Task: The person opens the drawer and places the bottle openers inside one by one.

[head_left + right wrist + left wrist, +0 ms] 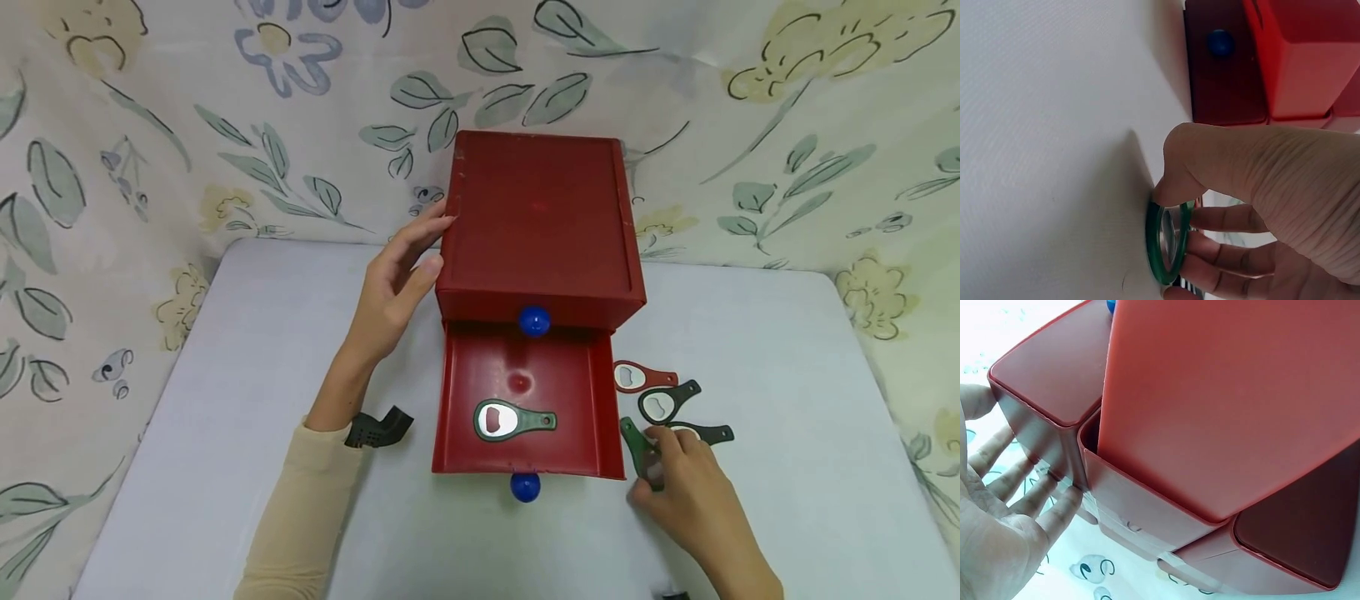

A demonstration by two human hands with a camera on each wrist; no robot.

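A red drawer cabinet (540, 217) with blue knobs stands at the middle of the table, one drawer (480, 350) pulled out. In that drawer lies a bottle opener with a green handle (536, 421). My left hand (390, 292) rests against the cabinet's left side, its fingers spread and nearly straight in the left wrist view. Right of the drawer, my right hand (690, 492) pinches a green bottle opener (636, 442) between thumb and fingers; the right wrist view shows this green opener (1155, 250) tilted up on its edge.
A red bottle opener (660, 378) and a dark green one (678, 396) lie beside the drawer. Another dark opener (716, 433) sits partly behind my right hand. A black wrist mount (382, 427) is at my left wrist. Flowered cloth (337, 100) hangs behind the table.
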